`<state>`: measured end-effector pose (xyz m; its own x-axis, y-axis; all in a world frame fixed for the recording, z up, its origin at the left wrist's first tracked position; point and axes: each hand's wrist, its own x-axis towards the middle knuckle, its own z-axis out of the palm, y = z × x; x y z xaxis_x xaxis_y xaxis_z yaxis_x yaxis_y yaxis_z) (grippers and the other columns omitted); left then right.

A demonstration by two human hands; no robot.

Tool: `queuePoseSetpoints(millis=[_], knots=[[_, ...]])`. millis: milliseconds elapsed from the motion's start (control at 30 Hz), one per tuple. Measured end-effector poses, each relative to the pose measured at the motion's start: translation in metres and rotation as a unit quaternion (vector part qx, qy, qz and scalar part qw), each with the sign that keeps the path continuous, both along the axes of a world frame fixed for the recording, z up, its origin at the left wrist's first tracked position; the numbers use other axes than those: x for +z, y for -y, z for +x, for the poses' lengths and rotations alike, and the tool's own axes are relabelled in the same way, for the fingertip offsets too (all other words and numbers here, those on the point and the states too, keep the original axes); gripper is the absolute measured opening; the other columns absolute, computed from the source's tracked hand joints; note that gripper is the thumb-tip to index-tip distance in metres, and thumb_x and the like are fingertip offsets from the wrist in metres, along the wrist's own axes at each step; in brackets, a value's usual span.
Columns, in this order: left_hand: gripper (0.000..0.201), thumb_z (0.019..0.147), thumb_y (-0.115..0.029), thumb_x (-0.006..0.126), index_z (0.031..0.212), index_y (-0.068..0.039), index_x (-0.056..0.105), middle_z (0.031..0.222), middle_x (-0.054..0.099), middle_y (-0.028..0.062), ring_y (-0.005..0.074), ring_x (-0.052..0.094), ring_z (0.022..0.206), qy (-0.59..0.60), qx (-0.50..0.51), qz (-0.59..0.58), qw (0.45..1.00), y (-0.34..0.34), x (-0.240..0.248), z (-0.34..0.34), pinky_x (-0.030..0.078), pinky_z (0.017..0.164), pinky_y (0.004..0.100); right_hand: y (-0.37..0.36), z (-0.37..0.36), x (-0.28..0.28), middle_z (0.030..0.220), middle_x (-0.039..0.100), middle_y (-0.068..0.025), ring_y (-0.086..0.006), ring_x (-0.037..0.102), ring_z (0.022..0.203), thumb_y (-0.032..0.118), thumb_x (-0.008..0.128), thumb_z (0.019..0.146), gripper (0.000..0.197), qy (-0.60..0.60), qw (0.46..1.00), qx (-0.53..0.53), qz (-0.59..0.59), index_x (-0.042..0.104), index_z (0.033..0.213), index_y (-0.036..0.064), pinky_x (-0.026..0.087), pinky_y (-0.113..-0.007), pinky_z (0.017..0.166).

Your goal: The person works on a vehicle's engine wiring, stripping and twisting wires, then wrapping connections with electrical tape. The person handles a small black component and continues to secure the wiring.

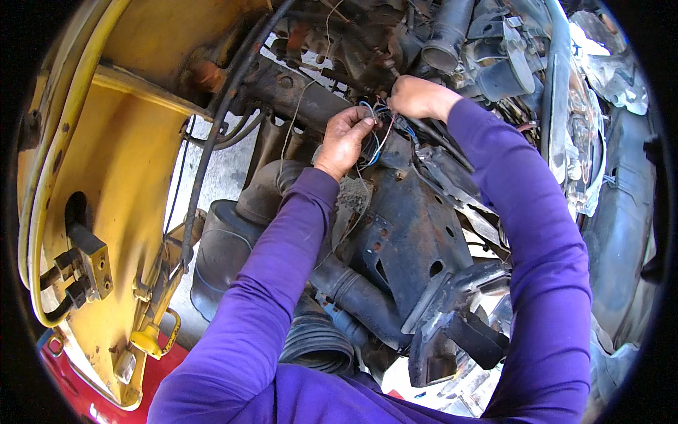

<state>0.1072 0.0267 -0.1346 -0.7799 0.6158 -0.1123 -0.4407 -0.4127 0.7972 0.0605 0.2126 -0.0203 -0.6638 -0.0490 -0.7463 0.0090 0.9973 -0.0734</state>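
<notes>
Purple sleeves (261, 297) stretch toward a cluster of coloured wires (382, 143)

The left hand (346, 141) has its thumb and forefinger pressed together, pinching at the near left side of the wires. The right hand (422, 97) is just beside it, its fingers curled inward at the upper end of the cluster; its fingertips are turned from view, so I cannot tell what they pinch. The wires, blue, white and reddish among them, lie between the two hands and trail down below them.

Just right of the wires, below the right hand, is a blue connector (406, 128). An open-ended metal pipe (441, 55) lies beyond the right hand. To the left of the left hand runs a grimy frame rail (279, 88), with a long black hose (224, 102) farther out and a yellow panel (123, 155) well apart on that side. Nearer the body than both hands are a rust-spotted metal plate (402, 226), a dark canister (222, 258) and a ribbed black duct (318, 339).
</notes>
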Motion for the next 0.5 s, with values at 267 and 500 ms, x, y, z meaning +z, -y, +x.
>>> queuePoseSetpoints(millis=[267, 500], knots=[[0.008, 0.097, -0.003, 0.057, 0.096, 0.000, 0.063, 0.095, 0.068, 0.0051, 0.0136, 0.062, 0.091, 0.048, 0.009, -0.004, 0.999, 0.003, 0.006, -0.002, 0.048, 0.089, 0.0282, -0.004, 0.023, 0.012, 0.098, 0.065, -0.0094, -0.0336, 0.070, 0.093, 0.013, 0.066, 0.084, 0.017, -0.265, 0.930, 0.248, -0.055, 0.072, 0.100, 0.0113, 0.056, -0.048, 0.078], [0.008, 0.097, -0.003, 0.057, 0.096, 0.000, 0.064, 0.094, 0.068, 0.0049, 0.0137, 0.063, 0.091, 0.049, 0.008, 0.000, 0.999, 0.003, 0.005, -0.002, 0.048, 0.090, 0.0284, -0.014, 0.023, -0.003, 0.098, 0.065, -0.0072, -0.0321, 0.069, 0.091, 0.016, 0.066, 0.085, 0.010, -0.279, 0.913, 0.293, -0.051, 0.071, 0.091, 0.0100, 0.055, -0.046, 0.078]])
